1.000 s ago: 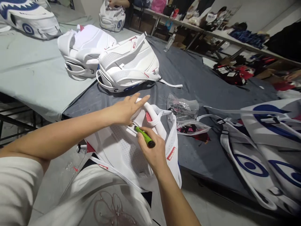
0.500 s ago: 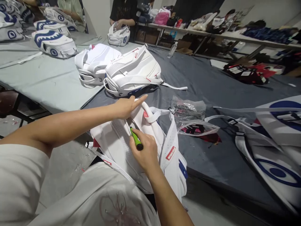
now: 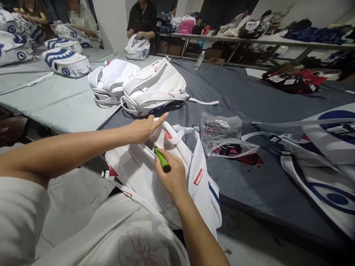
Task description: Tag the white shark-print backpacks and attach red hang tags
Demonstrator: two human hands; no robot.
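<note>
A white backpack (image 3: 149, 168) rests against my lap and the table edge, its strap side facing me. My left hand (image 3: 141, 130) grips its top edge, index finger stretched out and the other fingers curled over the fabric. In my right hand (image 3: 173, 173) is a green-handled tool (image 3: 161, 158) with black ends. A short bit of thin metal shows at its front, pointing into the fold near my left hand; its tip is hidden. A shoulder strap (image 3: 198, 177) with a red label hangs to the right of my right hand.
Two white backpacks (image 3: 155, 85) lie ahead on the dark-covered table. A plastic bag of small parts (image 3: 222, 129) sits right of my work, and a blue-eyed backpack (image 3: 330, 177) at far right. A bottle (image 3: 199, 60) stands farther back. Co-workers (image 3: 142, 22) handle bags opposite.
Both hands and the backpack appear slightly farther left as the view shifts. The tool is tilted a little differently, with some metal now showing at its front. Both grips stay the same.
</note>
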